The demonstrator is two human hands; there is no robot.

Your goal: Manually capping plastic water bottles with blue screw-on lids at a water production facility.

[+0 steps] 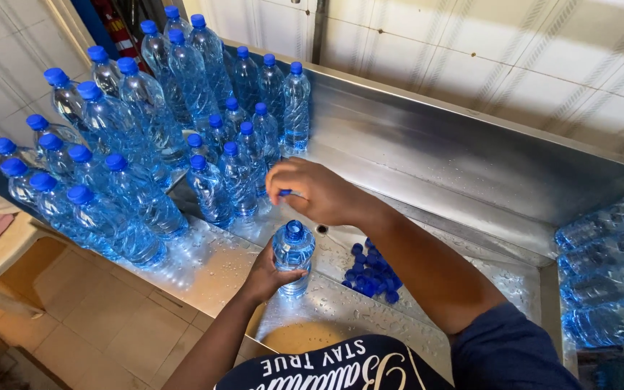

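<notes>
Capping: left hand point(265, 274) grips water bottle point(294, 253) upright at frame centre on wet tabletop point(204, 271); right hand point(312, 189) pinches blue cap point(284, 192) above. Best seated squarely over the neck.

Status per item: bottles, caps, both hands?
Clear plastic water bottle: upright, filled, uncapped.
Left hand: gripping that bottle's side.
Right hand: pinching a blue cap above it.
Loose blue caps: piled on the wet steel counter.
Capped bottles: standing, sealed.
</notes>
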